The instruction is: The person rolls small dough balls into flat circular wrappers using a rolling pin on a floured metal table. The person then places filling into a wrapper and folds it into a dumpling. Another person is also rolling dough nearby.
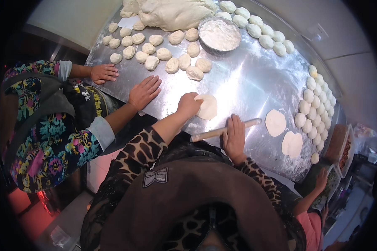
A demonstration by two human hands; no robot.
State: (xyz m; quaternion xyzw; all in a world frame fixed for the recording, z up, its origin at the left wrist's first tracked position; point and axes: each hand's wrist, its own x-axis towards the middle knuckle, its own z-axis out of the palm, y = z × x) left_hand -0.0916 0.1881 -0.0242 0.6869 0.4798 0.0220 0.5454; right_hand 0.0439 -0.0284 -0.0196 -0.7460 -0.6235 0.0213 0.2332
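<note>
My left hand (189, 105) pinches the left edge of a flat dough round (208, 108) that lies on the floured metal worktop (238, 81). Under my right hand (234, 135) is a wooden rolling pin (209, 134), near the worktop's front edge; the palm and fingers lie across it, and its far end sticks out to the right. The pin and the dough round are apart. Two more flattened dough pieces, an oval one (275, 123) and a notched one (292, 144), rest on the metal to the right of the pin.
Several dough balls (164, 54) are scattered at the back left, below a large dough mass (176, 14). A bowl of flour (220, 34) stands beside them. Rows of dough balls (314, 106) line the right side. A co-worker's hands (144, 93) rest at left; another person's hand (321, 179) is by filling tubs (345, 153).
</note>
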